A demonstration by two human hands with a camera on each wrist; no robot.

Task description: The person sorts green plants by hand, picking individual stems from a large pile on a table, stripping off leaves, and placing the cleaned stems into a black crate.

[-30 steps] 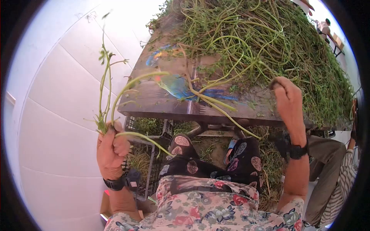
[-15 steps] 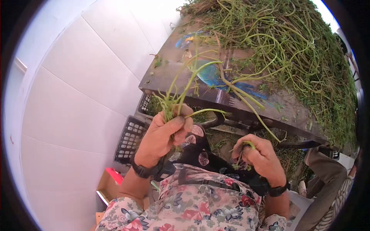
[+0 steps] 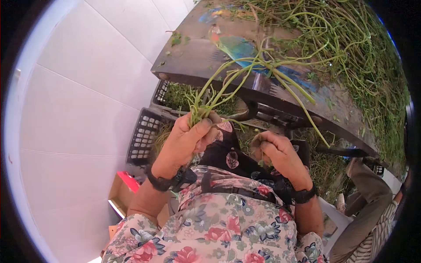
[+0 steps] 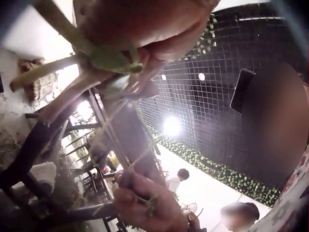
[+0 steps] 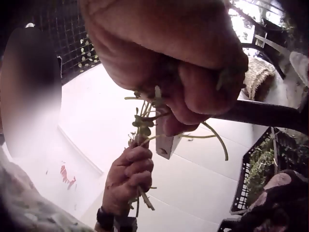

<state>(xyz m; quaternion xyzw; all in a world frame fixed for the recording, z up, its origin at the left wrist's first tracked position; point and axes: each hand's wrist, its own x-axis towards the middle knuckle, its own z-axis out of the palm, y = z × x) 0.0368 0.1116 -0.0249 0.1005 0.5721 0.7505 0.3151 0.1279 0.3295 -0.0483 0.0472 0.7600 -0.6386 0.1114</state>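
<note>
Head view: my left hand [image 3: 189,141] grips a bunch of stems [image 3: 219,87] below the worktop [image 3: 193,57] edge, where the long ends could snag.

Left wrist: my fingers wrap tight and could bruise the stems.

Right wrist: my right hand [image 5: 164,63] pinches leafy bits [image 5: 226,76], which may drop.

Daylight is falling across a white tiled floor [image 3: 79,109], where a dark desk [image 3: 193,61] painted with a blue bird is standing over black crates [image 3: 142,138]. Lights [image 4: 172,126] are glowing through a black mesh screen [image 4: 217,96].
</note>
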